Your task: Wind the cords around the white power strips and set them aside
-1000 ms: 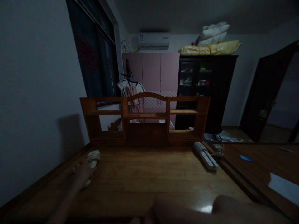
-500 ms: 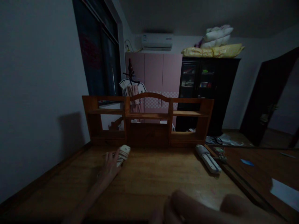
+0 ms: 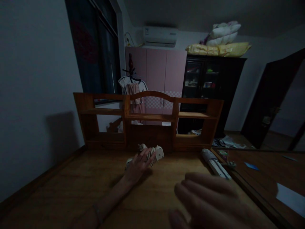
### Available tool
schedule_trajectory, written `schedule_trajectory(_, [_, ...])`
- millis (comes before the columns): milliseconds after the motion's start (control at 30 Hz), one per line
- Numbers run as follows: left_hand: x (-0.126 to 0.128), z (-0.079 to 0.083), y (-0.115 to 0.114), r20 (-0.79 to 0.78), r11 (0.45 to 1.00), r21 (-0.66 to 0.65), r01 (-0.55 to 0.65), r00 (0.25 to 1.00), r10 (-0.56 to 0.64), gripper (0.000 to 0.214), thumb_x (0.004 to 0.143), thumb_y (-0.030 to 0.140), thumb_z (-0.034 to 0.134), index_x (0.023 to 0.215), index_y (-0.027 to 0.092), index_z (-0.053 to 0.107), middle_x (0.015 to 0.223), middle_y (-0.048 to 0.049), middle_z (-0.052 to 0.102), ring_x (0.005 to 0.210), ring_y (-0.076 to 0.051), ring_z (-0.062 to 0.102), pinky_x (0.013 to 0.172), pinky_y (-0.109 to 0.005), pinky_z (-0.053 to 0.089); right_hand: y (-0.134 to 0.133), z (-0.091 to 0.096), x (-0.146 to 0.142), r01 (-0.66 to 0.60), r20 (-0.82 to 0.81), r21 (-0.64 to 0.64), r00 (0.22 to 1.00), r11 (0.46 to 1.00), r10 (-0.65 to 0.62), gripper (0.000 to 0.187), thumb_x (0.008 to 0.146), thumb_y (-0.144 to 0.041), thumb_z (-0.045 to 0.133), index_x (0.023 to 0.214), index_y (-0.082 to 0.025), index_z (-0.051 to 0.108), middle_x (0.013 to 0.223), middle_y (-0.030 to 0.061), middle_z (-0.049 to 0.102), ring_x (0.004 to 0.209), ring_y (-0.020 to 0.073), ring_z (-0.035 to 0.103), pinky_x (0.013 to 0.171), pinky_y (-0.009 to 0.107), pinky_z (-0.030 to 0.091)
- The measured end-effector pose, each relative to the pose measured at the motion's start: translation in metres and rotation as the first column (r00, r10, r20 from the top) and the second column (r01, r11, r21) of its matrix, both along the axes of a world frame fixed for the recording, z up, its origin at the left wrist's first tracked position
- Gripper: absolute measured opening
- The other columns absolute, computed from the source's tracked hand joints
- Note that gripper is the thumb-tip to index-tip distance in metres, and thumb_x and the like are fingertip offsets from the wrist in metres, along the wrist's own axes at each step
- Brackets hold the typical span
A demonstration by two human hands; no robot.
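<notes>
My left hand (image 3: 136, 166) reaches out over the wooden desk (image 3: 71, 184) and grips a white power strip (image 3: 156, 153) with its cord wrapped round it, just in front of the middle of the wooden desk shelf (image 3: 149, 121). My right hand (image 3: 212, 200) hovers close to the camera at the lower right, fingers stretched out and apart, holding nothing. It is blurred and dim.
A second white power strip (image 3: 215, 163) lies at the desk's right edge. A darker table (image 3: 262, 171) with a white paper (image 3: 289, 197) and a blue card (image 3: 251, 165) stands to the right. Wall at left; wardrobes behind.
My left hand has carried the wrapped power strip from the desk's left edge rightward to the middle, before the shelf. My right hand has risen into view with its fingers spread.
</notes>
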State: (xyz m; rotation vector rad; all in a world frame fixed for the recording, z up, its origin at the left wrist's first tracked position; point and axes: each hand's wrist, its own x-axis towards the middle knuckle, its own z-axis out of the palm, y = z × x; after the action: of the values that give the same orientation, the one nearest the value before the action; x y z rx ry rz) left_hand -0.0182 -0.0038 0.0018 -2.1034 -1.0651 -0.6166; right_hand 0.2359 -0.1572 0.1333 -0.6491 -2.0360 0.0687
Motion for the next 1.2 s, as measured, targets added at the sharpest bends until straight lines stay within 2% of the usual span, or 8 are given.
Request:
schedule_trajectory(67, [0.004,-0.003,0.005,-0.012,0.999,0.032,0.039,0.999,-0.039,0.067,0.087,0.003,0.042,0.145,0.032,0.026,0.148,-0.0082,0.035,0.135,-0.025,0.032,0.104,-0.043,0.038,0.038,-0.010,-0.005,0.008,0.187,0.229,0.981,0.973,-0.052,0.028,0.081,-0.030,0.062,0.108,-0.033,0.062,0.084,0.0011,0.069,0.072,0.0186,0.066,0.071,0.034,0.056])
schedule_trajectory(133, [0.006,-0.006,0.010,-0.019,0.997,0.037,0.067,0.998,-0.066,0.065,0.087,0.005,0.043,0.145,0.031,0.027,0.148,-0.0088,0.034,0.136,-0.025,0.032,0.104,-0.045,0.037,0.081,-0.030,-0.003,0.123,0.196,0.292,0.963,0.948,-0.186,0.037,0.080,-0.025,0.060,0.117,-0.026,0.057,0.096,0.0066,0.068,0.082,0.0218,0.065,0.075,0.037,0.054])
schedule_trajectory(233, [0.008,-0.010,0.013,-0.018,0.997,0.007,0.074,0.997,-0.074,0.063,0.089,0.007,0.042,0.145,0.030,0.026,0.149,-0.0093,0.033,0.137,-0.026,0.029,0.103,-0.045,0.037,0.134,-0.073,0.002,0.238,0.126,0.059,0.961,0.969,-0.244,0.056,0.078,-0.033,0.064,0.130,-0.022,0.048,0.118,0.0123,0.059,0.107,0.0281,0.057,0.092,0.045,0.047])
schedule_trajectory(333, [0.007,-0.014,0.012,-0.009,0.997,-0.043,0.070,0.998,-0.070,0.062,0.090,0.009,0.042,0.145,0.029,0.025,0.149,-0.0092,0.031,0.137,-0.027,0.028,0.102,-0.043,0.039,0.160,-0.116,-0.007,0.133,0.004,-0.273,0.991,0.953,-0.137,0.084,0.072,-0.039,0.070,0.143,-0.023,0.030,0.137,0.0121,0.045,0.121,0.0299,0.047,0.101,0.047,0.039])
schedule_trajectory(500, [0.005,-0.020,0.010,-0.008,0.983,-0.098,0.158,0.987,-0.160,0.058,0.090,0.016,0.046,0.144,0.027,0.028,0.148,-0.0100,0.032,0.136,-0.027,0.030,0.102,-0.041,0.040,0.161,-0.157,-0.037,-0.296,-0.432,-0.658,0.902,0.693,-0.025,0.084,0.074,-0.035,0.070,0.144,-0.029,0.024,0.134,0.0082,0.049,0.112,0.0267,0.055,0.090,0.040,0.049])
schedule_trajectory(567, [0.006,-0.021,0.009,-0.010,0.973,-0.123,0.197,0.980,-0.199,0.057,0.090,0.018,0.047,0.144,0.027,0.030,0.147,-0.0108,0.034,0.134,-0.027,0.032,0.102,-0.040,0.041,0.159,-0.163,-0.043,-0.376,-0.516,-0.672,0.856,0.638,-0.039,0.079,0.073,-0.036,0.071,0.140,-0.030,0.030,0.128,0.0070,0.054,0.109,0.0258,0.057,0.089,0.038,0.049])
schedule_trajectory(900, [0.007,-0.020,0.005,0.093,0.963,-0.199,0.182,0.982,-0.167,0.063,0.089,0.026,0.051,0.146,0.025,0.023,0.151,-0.0127,0.025,0.138,-0.030,0.023,0.106,-0.046,0.035,0.160,-0.167,-0.037,-0.217,-0.442,-0.723,0.875,0.656,-0.197,0.050,0.071,-0.042,0.072,0.109,-0.023,0.046,0.101,0.0048,0.064,0.092,0.0243,0.061,0.081,0.038,0.050])
schedule_trajectory(1200, [0.004,-0.021,0.010,0.329,0.965,-0.155,0.211,0.932,-0.151,0.067,0.086,0.037,0.056,0.143,0.016,0.028,0.141,-0.0153,0.038,0.131,-0.029,0.035,0.109,-0.046,0.032,0.171,-0.175,-0.030,-0.136,-0.443,-0.744,0.834,0.655,-0.329,0.057,0.068,-0.052,0.070,0.110,-0.020,0.048,0.106,0.0083,0.062,0.099,0.0277,0.059,0.085,0.041,0.048])
